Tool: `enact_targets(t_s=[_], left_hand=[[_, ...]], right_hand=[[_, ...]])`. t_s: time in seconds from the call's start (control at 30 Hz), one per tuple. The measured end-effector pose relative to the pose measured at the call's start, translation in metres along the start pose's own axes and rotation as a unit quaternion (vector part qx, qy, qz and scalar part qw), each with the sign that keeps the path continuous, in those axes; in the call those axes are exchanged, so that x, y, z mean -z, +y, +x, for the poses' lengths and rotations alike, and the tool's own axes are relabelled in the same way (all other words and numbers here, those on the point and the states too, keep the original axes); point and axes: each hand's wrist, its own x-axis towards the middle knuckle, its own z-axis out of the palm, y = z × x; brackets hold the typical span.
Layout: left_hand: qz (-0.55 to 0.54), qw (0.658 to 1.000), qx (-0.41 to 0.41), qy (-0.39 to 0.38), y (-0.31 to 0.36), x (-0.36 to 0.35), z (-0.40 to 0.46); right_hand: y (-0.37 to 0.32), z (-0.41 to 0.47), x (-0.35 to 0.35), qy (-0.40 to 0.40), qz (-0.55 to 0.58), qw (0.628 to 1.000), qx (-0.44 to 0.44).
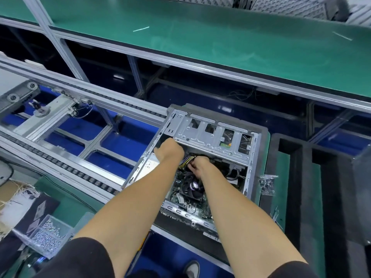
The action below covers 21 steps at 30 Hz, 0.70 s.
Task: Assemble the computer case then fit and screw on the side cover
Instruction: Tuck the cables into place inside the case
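Nearest me, low on my left, a clear plastic box of screws sits on the green bench, with pale packing straw just behind it. My shoe shows on the floor between my arms.

Both my forearms reach forward into the open computer case, which lies on its side on a dark foam pad with no cover on it. The black cooler fan sits right under my right wrist, on the green motherboard. My right hand has its fingers curled down into the bundle of cables, yellow and black, gripping them. My left hand goes in beside it, under the edge of the metal drive cage; its fingers are hidden there, so I cannot tell whether it holds anything.

To the right of the case, a small clear bag of screws lies on the pad's edge, and black foam trays stand further right.

To the left runs the roller conveyor rail. Beyond the case rises the far green bench top on its aluminium frame.
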Motion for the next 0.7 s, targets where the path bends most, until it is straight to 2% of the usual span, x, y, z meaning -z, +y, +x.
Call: enact_targets(t_s=[0.13,0.27,0.43,0.5,0.63,0.7], left_hand=[[0.053,0.998,0.006,-0.034,0.005,-0.004,0.000],[0.036,0.995,0.013,-0.097,0.005,0.004,0.009],[0.047,0.994,0.011,-0.096,0.005,0.006,0.008],[0.056,0.995,0.006,-0.083,0.004,0.004,0.006],[0.074,0.996,-0.014,-0.047,0.002,-0.001,0.003],[0.081,0.996,-0.024,-0.036,0.000,-0.003,0.003]], right_hand=[[0.001,-0.007,0.001,-0.006,-0.063,0.998,0.009],[0.000,-0.008,0.004,-0.052,-0.147,0.988,0.025],[-0.002,-0.014,0.008,-0.082,-0.248,0.964,0.047],[-0.003,-0.014,0.011,-0.074,-0.337,0.936,0.070],[0.002,-0.008,0.011,-0.021,-0.503,0.845,0.179],[0.005,-0.008,0.011,0.008,-0.502,0.838,0.214]])
